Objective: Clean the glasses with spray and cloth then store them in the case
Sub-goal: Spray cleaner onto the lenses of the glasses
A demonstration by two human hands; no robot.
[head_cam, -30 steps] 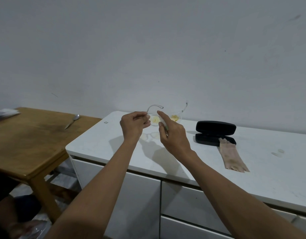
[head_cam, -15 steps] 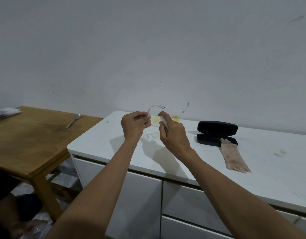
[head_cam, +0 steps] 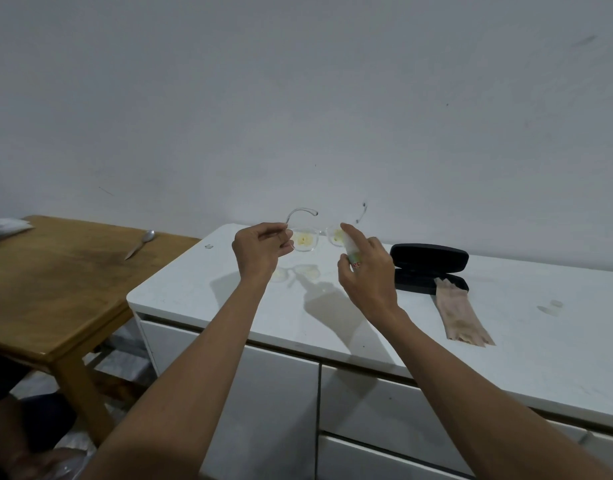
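A spoon (head_cam: pixel 140 244) is lying on the wooden table (head_cam: pixel 56 292), well left of the white cabinet (head_cam: pixel 540 344). Above the cabinet's back edge, the left hand (head_cam: pixel 260 252) is pinching the clear glasses (head_cam: pixel 307 237) by one temple, fingers curled, lenses hanging smeared with yellow. Compared with a moment ago, the right hand (head_cam: pixel 367 271) is sitting further right of the glasses and slightly apart from them, showing more of the small white spray bottle (head_cam: pixel 352 247) it is gripping, forefinger raised over the top. This is likely the spraying step, with wiping still to come. Right of the hands on the cabinet, the black case (head_cam: pixel 429 268) is lying open, and the beige cloth (head_cam: pixel 459 313) is lying against its front edge, untouched
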